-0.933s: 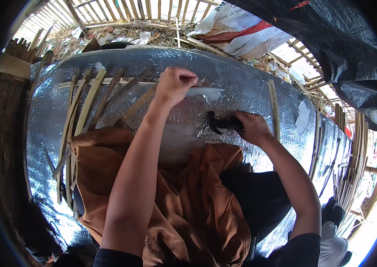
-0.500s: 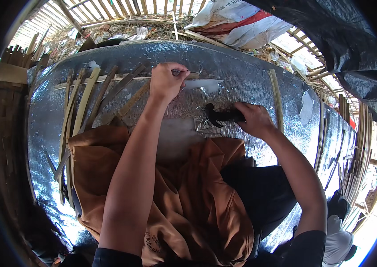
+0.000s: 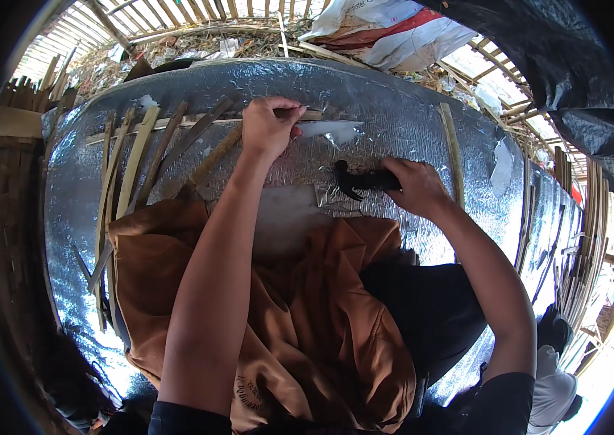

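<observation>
My left hand [image 3: 265, 130] is closed in a pinch over a thin bamboo strip [image 3: 312, 114] lying crosswise on the silver foil sheet [image 3: 387, 116]. Whatever is between its fingertips is too small to make out. To the right and nearer to me, my right hand [image 3: 418, 187] grips a claw hammer [image 3: 371, 180] by its dark handle. The hammer head points left, low over the foil and apart from my left hand. Brown cloth [image 3: 321, 312] lies bunched over my lap, with a pale patch [image 3: 285, 214] just beyond it.
Several bamboo strips [image 3: 136, 156] lie on the left side of the foil, and another strip [image 3: 452, 152] lies on the right. A white and red sack [image 3: 387, 36] sits beyond the far edge. Black plastic [image 3: 575, 80] hangs at upper right. A person [image 3: 552, 384] is at lower right.
My left fingers have drawn closer together in the pinch over the strip. The hammer stays in my right hand at nearly the same spot, and the whole view has shifted slightly.
</observation>
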A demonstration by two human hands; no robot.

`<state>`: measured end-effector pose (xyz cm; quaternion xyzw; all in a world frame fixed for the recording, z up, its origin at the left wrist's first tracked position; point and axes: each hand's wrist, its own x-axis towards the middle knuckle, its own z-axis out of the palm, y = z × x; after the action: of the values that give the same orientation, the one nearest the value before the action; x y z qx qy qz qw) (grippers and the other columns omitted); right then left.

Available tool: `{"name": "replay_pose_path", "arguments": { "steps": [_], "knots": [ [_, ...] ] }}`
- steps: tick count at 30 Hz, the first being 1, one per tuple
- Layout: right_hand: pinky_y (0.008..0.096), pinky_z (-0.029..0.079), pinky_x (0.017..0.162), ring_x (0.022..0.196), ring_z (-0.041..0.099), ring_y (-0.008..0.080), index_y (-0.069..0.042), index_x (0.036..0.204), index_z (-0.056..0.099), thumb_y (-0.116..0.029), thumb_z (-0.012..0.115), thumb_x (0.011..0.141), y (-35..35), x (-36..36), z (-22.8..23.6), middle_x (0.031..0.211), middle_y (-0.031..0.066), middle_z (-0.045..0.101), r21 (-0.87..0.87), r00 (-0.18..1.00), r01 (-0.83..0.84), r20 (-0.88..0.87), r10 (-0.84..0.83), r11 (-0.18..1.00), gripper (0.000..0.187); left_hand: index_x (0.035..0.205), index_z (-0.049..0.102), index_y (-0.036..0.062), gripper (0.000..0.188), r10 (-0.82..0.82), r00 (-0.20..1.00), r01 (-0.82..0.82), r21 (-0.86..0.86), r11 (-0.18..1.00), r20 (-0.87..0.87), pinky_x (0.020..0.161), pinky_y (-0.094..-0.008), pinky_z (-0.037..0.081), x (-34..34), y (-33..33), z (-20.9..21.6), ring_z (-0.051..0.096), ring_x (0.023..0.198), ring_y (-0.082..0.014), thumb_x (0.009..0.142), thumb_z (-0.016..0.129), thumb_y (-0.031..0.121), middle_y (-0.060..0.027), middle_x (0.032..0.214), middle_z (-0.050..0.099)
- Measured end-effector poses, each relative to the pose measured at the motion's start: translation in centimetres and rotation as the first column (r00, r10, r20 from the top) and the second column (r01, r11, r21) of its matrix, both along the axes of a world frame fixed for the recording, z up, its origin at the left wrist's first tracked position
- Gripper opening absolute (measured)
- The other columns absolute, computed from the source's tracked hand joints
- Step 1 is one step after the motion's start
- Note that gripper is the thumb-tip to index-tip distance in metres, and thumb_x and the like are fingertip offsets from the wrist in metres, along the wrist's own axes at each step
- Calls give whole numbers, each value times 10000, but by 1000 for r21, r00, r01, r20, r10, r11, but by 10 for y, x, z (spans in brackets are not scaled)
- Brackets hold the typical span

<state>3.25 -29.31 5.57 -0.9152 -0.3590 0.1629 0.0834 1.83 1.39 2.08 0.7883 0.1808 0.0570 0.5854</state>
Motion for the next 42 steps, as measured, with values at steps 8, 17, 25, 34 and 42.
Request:
{"name": "replay_pose_path", "arguments": {
  "steps": [8, 17, 25, 34, 42],
  "knots": [
    [467, 557, 841, 955, 711, 335, -126, 1180, 585, -148, 771, 801, -1, 1, -1, 1001, 101, 706, 14, 1000, -4, -8, 4, 1000, 423, 973, 768, -38, 173, -5, 999, 5, 10, 1000, 34, 538, -273, 555, 0, 0, -3, 746, 622, -167, 902, 780, 120, -102, 818, 761],
    [459, 562, 801, 915, 719, 332, -118, 1154, 589, -141, 769, 809, -2, 1, -3, 970, 112, 708, 46, 1000, -17, 18, 16, 999, 390, 952, 771, -15, 137, 30, 996, -35, 62, 997, 83, 535, -291, 545, -2, -6, -7, 736, 586, -172, 895, 772, 110, -101, 799, 759],
    [448, 560, 779, 876, 724, 356, -82, 1190, 605, -227, 742, 903, 9, -2, 12, 914, 152, 723, 165, 990, 64, -131, -43, 984, 349, 944, 771, -4, 135, 71, 990, -79, 60, 995, 125, 527, -291, 532, -5, -9, -14, 704, 545, -148, 882, 777, 116, -101, 770, 754],
    [475, 507, 663, 722, 693, 393, 5, 1103, 587, -288, 634, 1008, 70, -17, 87, 749, 218, 663, 327, 946, 284, -249, -208, 901, 312, 919, 756, -17, 106, 68, 986, -77, 58, 995, 154, 478, -273, 511, -7, -13, -12, 687, 541, -132, 872, 785, 74, -90, 809, 749],
    [575, 522, 698, 817, 690, 482, -2, 1026, 582, -242, 612, 999, 130, -32, 66, 838, 287, 687, 315, 815, 574, -131, -565, 756, 244, 893, 738, -18, 81, 81, 978, -86, 18, 996, 190, 482, -273, 525, -5, -15, -20, 686, 544, -132, 881, 770, 56, -73, 802, 734]
  ]
}}
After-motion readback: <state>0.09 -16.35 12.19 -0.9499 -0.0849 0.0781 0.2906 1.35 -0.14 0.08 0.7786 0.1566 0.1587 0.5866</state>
